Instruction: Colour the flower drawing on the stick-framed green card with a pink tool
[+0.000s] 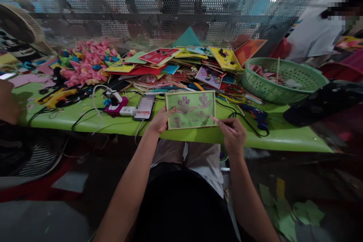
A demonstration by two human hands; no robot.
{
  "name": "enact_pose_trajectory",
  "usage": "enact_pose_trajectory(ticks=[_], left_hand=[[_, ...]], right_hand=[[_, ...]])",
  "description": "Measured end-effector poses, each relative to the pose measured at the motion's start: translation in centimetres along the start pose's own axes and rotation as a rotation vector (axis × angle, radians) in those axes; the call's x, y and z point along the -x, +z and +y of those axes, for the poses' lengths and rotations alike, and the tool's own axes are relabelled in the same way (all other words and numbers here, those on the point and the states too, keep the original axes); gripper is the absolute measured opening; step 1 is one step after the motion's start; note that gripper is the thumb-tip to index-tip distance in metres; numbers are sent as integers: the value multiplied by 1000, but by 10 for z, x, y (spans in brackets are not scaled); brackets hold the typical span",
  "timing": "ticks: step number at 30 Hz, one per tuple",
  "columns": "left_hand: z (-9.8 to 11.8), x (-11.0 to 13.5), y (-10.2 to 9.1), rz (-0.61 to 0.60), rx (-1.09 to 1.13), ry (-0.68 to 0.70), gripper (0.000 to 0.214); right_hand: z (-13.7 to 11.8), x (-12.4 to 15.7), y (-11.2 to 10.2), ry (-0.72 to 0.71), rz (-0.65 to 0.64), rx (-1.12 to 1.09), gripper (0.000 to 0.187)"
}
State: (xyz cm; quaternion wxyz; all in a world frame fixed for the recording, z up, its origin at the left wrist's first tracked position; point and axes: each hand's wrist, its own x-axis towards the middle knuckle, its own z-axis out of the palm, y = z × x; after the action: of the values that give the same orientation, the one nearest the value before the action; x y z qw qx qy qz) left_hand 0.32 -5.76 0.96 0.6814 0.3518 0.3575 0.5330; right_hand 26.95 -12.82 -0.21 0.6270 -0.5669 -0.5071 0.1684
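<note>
A green card (195, 105) with a pale thin frame and purple flowers drawn on it is held up near the table's front edge. My left hand (160, 121) grips its left side, thumb over the front. In my right hand (235, 132) is a pink pen (228, 126), whose tip reaches the flower at the card's lower right. Whether the tip touches the card is hard to tell. A phone (145, 106) lies on the table left of the card, beside a purple power socket (116, 106).
Stacked cards (161, 57) and pink paper flowers (85, 60) pile up along the back of the green table (283, 136). On the right are a green basket (286, 79), a blue glue gun (256, 115) and a black cap (320, 102). A yellow glue gun (58, 98) and cords lie left.
</note>
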Motion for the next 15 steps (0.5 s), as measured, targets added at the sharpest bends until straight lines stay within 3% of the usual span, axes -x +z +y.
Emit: enact_pose_trajectory(ticks=[7,12,15], left_hand=[[2,1,1,-17,-23,-19,51],[1,2,1,-14,-10,-8,53],[1,2,1,-2,-7,-13,55]], right_hand=[[2,0,-1,-12,-105,-15,16],[0,1,-1,-23,-34,18,17],[2,1,-2,-24,-78,16,17]])
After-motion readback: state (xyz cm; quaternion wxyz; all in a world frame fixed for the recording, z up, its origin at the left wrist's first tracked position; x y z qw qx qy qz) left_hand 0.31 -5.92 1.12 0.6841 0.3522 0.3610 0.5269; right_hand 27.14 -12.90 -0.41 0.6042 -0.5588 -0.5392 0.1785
